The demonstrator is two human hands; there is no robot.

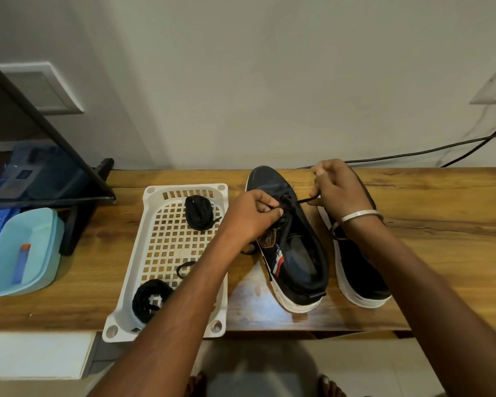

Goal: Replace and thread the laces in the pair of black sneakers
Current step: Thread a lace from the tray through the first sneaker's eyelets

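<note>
The white perforated plastic tray point(166, 253) on the wooden table point(413, 224) keeps coiled black spare laces point(198, 212) within reach. The left hand point(249, 217) pinches the lace at the eyelets, steadying the black white-soled sneaker point(291, 247), while the right hand's point(338, 190) curled fingers pull the black lace end point(305, 200) taut (likely unthreading). The second sneaker point(361, 276) waits just beside.

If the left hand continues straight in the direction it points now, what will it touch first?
Most likely the right hand. The left hand pinches the lace over the left sneaker and points rightward across it; the right hand holds the same lace there. Depth is unclear.
</note>
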